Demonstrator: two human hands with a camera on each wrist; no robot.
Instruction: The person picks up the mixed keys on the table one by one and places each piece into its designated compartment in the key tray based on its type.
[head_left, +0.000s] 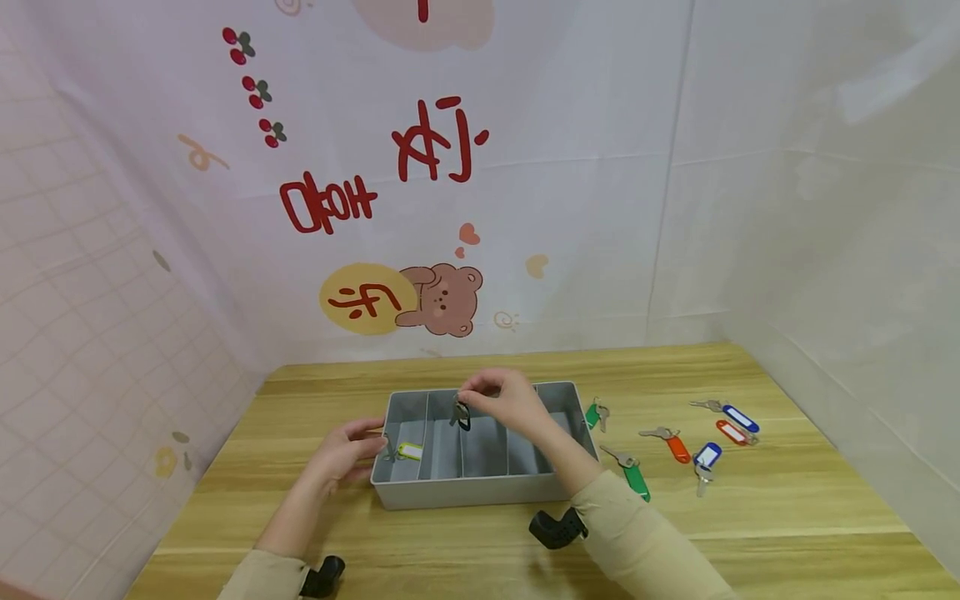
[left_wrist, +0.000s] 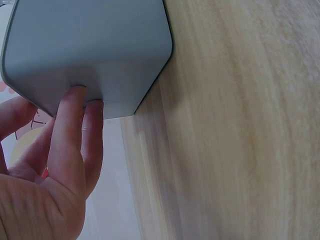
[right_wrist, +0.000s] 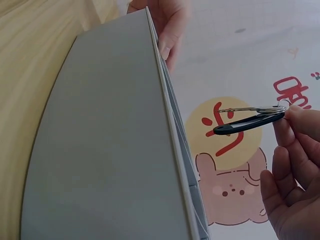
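Observation:
A grey divided tray (head_left: pixel 438 493) stands on the table. My left hand (head_left: pixel 347 452) holds its left end, the thumb at the rim and fingers (left_wrist: pixel 70 130) against the outer end wall. Above the tray my right hand (head_left: pixel 513 404) pinches, between thumb and finger, the ring of a key with a black tag (right_wrist: pixel 250 122). The key and tag hang over the compartments, touching nothing below. In the leftmost compartment lies a key with a yellow tag (head_left: pixel 410 451).
Right of the tray lie several tagged keys, among them a green-tagged key (head_left: pixel 636 481), an orange-tagged key (head_left: pixel 677 448) and a blue-tagged key (head_left: pixel 707 455). A printed white cloth (head_left: pixel 585 208) hangs behind the wooden table (head_left: pixel 720 533).

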